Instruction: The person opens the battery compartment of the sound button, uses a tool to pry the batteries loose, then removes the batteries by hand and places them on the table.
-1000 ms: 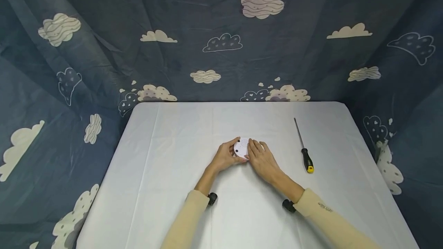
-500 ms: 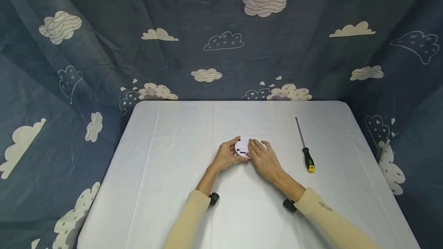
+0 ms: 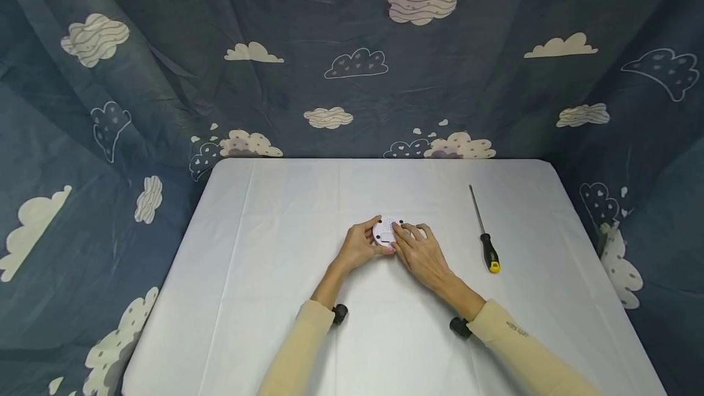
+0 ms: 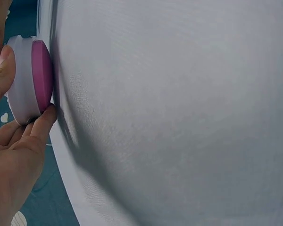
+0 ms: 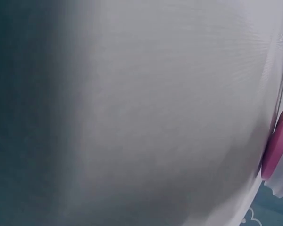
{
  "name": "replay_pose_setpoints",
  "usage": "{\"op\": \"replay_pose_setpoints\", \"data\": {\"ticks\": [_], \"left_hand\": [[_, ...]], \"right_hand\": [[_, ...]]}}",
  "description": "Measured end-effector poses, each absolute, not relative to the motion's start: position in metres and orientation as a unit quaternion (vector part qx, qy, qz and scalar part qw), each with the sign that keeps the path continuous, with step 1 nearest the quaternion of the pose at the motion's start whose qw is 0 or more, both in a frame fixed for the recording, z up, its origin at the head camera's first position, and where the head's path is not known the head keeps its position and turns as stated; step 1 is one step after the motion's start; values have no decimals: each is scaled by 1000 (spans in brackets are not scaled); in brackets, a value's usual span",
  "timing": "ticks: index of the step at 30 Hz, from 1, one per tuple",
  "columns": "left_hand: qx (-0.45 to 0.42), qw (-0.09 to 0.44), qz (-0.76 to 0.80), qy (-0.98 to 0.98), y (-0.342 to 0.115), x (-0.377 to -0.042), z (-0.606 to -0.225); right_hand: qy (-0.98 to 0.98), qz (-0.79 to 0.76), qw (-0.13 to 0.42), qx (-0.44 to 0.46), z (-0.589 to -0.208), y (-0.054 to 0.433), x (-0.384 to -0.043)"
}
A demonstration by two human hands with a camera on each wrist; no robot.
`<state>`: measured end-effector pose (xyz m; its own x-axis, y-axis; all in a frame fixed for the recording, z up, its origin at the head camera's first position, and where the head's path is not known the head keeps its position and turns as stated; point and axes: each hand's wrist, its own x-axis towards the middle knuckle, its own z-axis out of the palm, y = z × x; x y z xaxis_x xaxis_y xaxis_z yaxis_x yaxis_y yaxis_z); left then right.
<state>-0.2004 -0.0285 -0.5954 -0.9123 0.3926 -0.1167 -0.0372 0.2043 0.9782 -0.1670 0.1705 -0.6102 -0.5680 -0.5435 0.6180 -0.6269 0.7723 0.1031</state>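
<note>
A small round white device (image 3: 384,232) with a dotted patch of holes, black round spots and a rectangular panel outline lies near the table's middle. Its underside is a pink disc (image 4: 42,74), close against the cloth. My left hand (image 3: 359,247) grips the device's left rim, the thumb on the near side and fingers round the far side. My right hand (image 3: 420,254) rests over the right part of its face, fingers extended across it and thumb at the panel's near edge. Those fingers hide part of the face. In the right wrist view only the pink rim (image 5: 276,148) shows.
A screwdriver (image 3: 489,252) with a black and yellow handle lies to the right, its shaft towards the back. White cloth covers the table (image 3: 286,225). A dark blue curtain (image 3: 352,29) with cloud prints stands behind and at both sides.
My right fingers have lifted and spread slightly, baring more of the face and another black spot. A dark slit beside the panel showed half a second ago and looks thinner now. The left hand keeps its grip.
</note>
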Motion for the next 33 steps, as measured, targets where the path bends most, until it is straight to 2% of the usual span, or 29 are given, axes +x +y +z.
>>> {"op": "replay_pose_setpoints", "data": {"ticks": [7, 15, 24, 29, 33], "left_hand": [[113, 181, 626, 750, -30, -200, -596], [108, 188, 634, 742, -32, -200, -596], [114, 192, 631, 743, -33, -201, -594], [117, 191, 631, 743, -34, -201, -594], [112, 196, 634, 740, -34, -200, -593]], "right_hand": [[-902, 137, 286, 293, -604, 171, -161], [-917, 336, 135, 169, -600, 175, -157], [-859, 506, 30, 73, -598, 181, -162], [-837, 544, 12, 56, -598, 181, -164], [-841, 538, 43, 35, -599, 183, -166]]}}
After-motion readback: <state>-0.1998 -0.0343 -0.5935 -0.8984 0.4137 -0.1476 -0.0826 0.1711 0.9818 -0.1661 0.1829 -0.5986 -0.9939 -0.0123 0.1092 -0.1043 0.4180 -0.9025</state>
